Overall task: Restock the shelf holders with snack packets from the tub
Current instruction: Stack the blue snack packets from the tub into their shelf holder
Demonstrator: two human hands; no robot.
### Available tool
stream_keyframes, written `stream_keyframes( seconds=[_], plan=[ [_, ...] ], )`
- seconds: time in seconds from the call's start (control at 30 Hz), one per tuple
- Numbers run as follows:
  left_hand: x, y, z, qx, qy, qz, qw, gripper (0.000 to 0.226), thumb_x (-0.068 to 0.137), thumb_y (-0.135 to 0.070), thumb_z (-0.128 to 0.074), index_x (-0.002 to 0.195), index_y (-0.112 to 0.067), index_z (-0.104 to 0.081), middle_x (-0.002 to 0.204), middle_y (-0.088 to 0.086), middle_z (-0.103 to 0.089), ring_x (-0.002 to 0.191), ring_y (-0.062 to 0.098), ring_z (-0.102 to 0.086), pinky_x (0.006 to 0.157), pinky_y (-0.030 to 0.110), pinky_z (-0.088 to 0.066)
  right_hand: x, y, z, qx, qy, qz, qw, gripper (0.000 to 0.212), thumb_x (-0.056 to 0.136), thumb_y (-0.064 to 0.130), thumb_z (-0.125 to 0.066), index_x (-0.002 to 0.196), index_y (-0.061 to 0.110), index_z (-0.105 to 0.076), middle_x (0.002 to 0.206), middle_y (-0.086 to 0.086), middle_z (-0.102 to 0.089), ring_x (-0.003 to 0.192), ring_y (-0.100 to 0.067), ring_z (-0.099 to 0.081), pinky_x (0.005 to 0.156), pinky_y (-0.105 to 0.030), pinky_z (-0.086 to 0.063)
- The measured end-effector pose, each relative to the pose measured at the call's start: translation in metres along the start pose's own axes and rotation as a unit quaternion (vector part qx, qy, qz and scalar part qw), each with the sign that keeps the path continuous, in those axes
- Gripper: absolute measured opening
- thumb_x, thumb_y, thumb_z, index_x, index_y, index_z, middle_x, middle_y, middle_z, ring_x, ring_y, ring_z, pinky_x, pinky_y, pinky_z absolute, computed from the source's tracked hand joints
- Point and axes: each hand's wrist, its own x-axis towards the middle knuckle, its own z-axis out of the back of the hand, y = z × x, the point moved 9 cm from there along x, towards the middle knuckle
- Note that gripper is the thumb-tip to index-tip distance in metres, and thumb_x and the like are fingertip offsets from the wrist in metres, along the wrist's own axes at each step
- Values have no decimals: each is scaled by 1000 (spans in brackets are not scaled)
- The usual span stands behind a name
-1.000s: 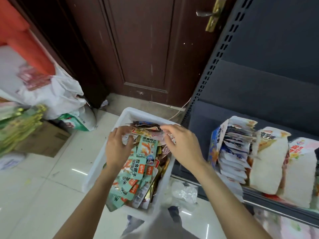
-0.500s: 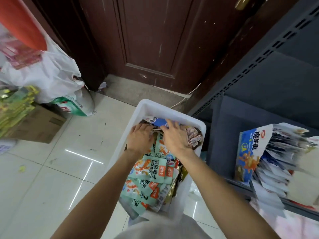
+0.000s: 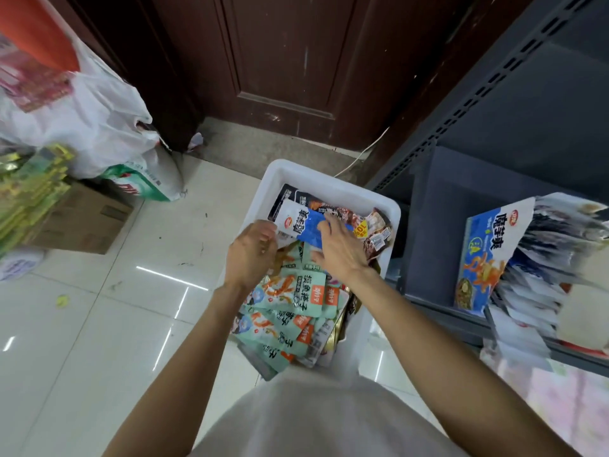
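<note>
At the bottom centre of the frame, a pale garment blurs into view, with two bare forearms reaching up from it into a white plastic tub (image 3: 333,174) standing on glossy floor tiles (image 3: 99,324). The tub's near half holds overlapping mint-green snack packets (image 3: 290,311) with orange labels. At mid-frame, the left hand (image 3: 250,255) curls its fingers inward, apparently pinching the white end of a blue-and-white packet (image 3: 304,224), though the fingertips are partly hidden. The right hand (image 3: 339,250) rests on the same packet's blue part with fingers spread. Dark brown packets (image 3: 349,212) lie beyond it at the tub's far end. To the right, a grey metal shelf (image 3: 438,305) carries a blue cardboard holder (image 3: 487,249) filled with upright packets, blurred. At the left sit a cardboard box (image 3: 82,222) and white plastic bags (image 3: 95,123). A dark wooden door (image 3: 280,54) fills the top.
</note>
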Motion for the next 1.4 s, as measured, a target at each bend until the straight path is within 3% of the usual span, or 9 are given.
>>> stream_keyframes(
  seconds=[0.33,0.5,0.57,0.67,0.73,0.97,1.13,1.3,1.4],
  plan=[
    [-81,27,-40,183,180,-5,966,56,91,-46,-55,141,-26,-41,149,-3,-36,126,19,-45,102,37,-42,-43,28,-11,-123,-9,81,989,38,97,5,-32,135,3,-31,125,-21,-56,111,-31,-58,72,-37,-54],
    [-76,10,-30,177,140,31,974,47,95,-48,-47,135,-24,-50,144,0,-44,125,23,-47,101,38,-42,-70,-3,27,98,-83,-31,991,31,97,8,-43,128,8,-47,89,-11,-69,72,-25,-66,60,-34,-47],
    [-73,-4,-15,-26,99,107,989,40,94,-44,-51,128,-24,-56,130,-3,-56,112,18,-59,85,29,-47,-87,-23,34,460,-88,-130,874,23,96,5,-48,117,11,-56,93,-14,-69,77,-28,-65,65,-37,-50],
    [-76,-51,-18,-360,132,169,908,44,87,-45,-59,127,-25,-57,117,-4,-67,105,14,-65,81,25,-52,-110,-18,41,801,-59,-128,581,34,91,-4,-54,117,18,-57,102,-5,-72,89,-21,-69,72,-36,-57],
    [-78,-85,-20,-428,160,147,877,46,80,-37,-63,123,-22,-59,113,1,-69,99,19,-68,78,30,-57,-121,-17,51,842,-55,-105,526,42,88,-6,-55,123,19,-54,108,-6,-71,92,-22,-69,71,-35,-57],
    [-78,-174,-23,-295,192,-11,936,41,82,-3,-70,119,-18,-63,104,8,-70,93,21,-67,78,26,-55,-169,-83,107,754,-216,-111,611,46,84,-6,-62,125,11,-47,105,-4,-70,93,-14,-65,78,-30,-51],
    [-65,-275,-43,-222,193,-195,936,46,83,-7,-70,109,-43,-59,95,-11,-71,83,6,-67,74,20,-52,-232,-168,181,633,-341,-89,690,47,81,-3,-69,109,30,-50,85,12,-72,65,-2,-64,47,-18,-48],
    [-36,-352,-79,-137,79,-300,941,50,88,-23,-66,134,-18,-48,130,-1,-56,119,12,-52,102,22,-38,-311,-260,222,553,-523,-120,637,23,87,7,-65,88,26,-50,82,20,-68,72,1,-63,54,-19,-53],
    [-23,-366,-126,26,149,-309,939,77,85,-30,-68,148,-15,-27,151,5,-33,138,19,-28,113,24,-20,-327,-291,234,513,-561,-121,638,24,88,10,-63,88,28,-47,82,21,-65,74,1,-63,58,-19,-52]
  ],
)
